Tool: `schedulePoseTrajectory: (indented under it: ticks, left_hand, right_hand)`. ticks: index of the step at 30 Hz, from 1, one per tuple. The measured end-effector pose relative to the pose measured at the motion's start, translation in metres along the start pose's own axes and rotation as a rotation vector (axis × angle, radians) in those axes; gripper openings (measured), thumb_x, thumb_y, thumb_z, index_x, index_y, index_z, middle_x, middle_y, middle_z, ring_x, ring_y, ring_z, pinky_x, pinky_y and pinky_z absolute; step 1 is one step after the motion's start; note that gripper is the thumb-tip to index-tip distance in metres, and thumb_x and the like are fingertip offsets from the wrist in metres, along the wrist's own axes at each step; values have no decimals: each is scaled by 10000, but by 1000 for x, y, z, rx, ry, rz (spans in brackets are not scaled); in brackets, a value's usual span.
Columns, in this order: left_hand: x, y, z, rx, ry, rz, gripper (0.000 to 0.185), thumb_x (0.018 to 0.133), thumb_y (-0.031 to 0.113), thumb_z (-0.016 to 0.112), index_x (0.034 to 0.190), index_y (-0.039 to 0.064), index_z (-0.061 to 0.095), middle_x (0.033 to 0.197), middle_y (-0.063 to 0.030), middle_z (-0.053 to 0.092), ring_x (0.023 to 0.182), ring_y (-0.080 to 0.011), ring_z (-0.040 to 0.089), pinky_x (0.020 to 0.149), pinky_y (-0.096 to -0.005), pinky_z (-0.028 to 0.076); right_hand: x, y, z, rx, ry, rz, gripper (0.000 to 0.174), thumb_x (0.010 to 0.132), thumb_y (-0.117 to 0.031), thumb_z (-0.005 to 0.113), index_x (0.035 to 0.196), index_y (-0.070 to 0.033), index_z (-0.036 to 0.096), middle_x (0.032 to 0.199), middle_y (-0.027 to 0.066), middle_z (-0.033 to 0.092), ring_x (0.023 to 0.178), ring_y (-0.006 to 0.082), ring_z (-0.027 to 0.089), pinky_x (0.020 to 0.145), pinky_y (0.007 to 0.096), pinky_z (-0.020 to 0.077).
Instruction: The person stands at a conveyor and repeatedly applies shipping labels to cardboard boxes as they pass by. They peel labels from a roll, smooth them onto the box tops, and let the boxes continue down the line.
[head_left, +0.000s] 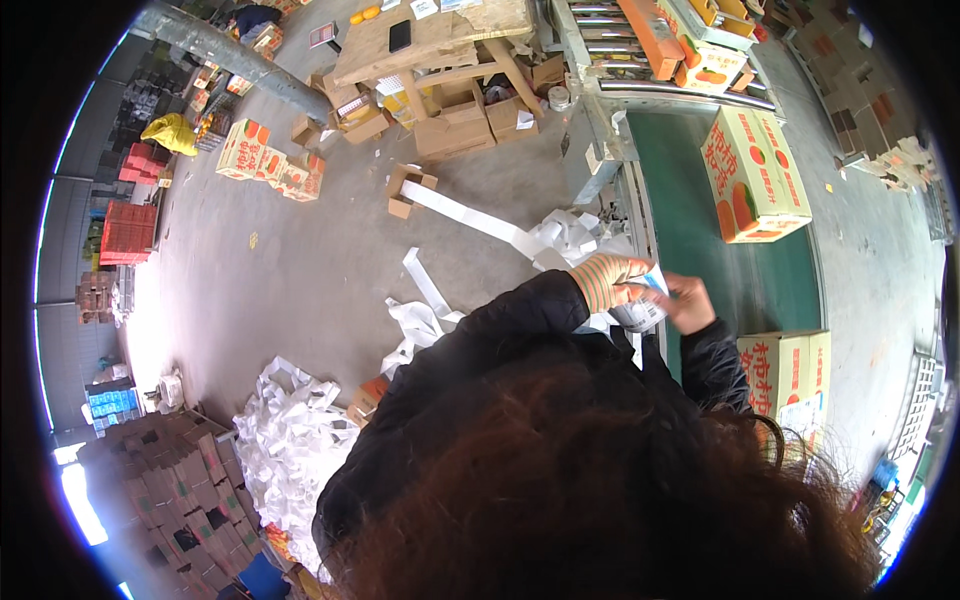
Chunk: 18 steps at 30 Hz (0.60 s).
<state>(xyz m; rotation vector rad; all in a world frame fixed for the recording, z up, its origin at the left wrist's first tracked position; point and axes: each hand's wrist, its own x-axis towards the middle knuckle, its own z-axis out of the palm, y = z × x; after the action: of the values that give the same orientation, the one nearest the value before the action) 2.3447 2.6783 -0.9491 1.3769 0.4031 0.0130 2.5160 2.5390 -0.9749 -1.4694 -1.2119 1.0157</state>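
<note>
In the striped glove, my left hand (609, 282) grips a strip of printed labels (639, 315) at the near side of a conveyor. Bare and motion-blurred, my right hand (690, 304) has its fingertips at the strip's upper right edge, apparently pinching it. Beyond my hands, a printed fruit carton (757, 176) stands on the green conveyor belt (697, 285). A second carton (784, 375) is close to my right sleeve, with a white label on it. White backing paper (570, 232) lies heaped on the floor beside the conveyor.
A paper strip runs from a small open cardboard box (409, 191). A large heap of white paper (292, 435) lies at left. Past the floor stands a wooden table (442, 37) with a phone (400, 35). Rollers (600, 45) adjoin the belt; stacked cartons (270, 161) stand farther left.
</note>
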Motion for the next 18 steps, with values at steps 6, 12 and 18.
schedulePoseTrajectory:
  ticks: [6,12,18]
  left_hand:
    - [-5,16,-66,353,73,-125,445,826,39,620,1251,20,488,1151,-97,595,1047,-149,551,901,-278,427]
    - [15,5,-110,232,136,-110,412,856,117,589,1214,-55,480,1137,-101,584,1046,-165,542,908,-295,415]
    - [46,-1,-143,-107,145,-204,365,853,87,590,1198,-4,510,1088,-59,601,997,-133,552,893,-293,427]
  right_hand:
    - [9,60,-190,271,513,321,151,836,-183,643,798,-43,686,830,27,653,715,95,571,634,241,435]
    - [13,44,-322,-835,1030,502,313,817,-381,616,867,-81,688,786,148,663,707,248,651,649,353,484]
    - [92,72,-254,-1116,784,562,228,811,-380,574,915,-209,683,862,74,669,793,277,642,705,390,508]
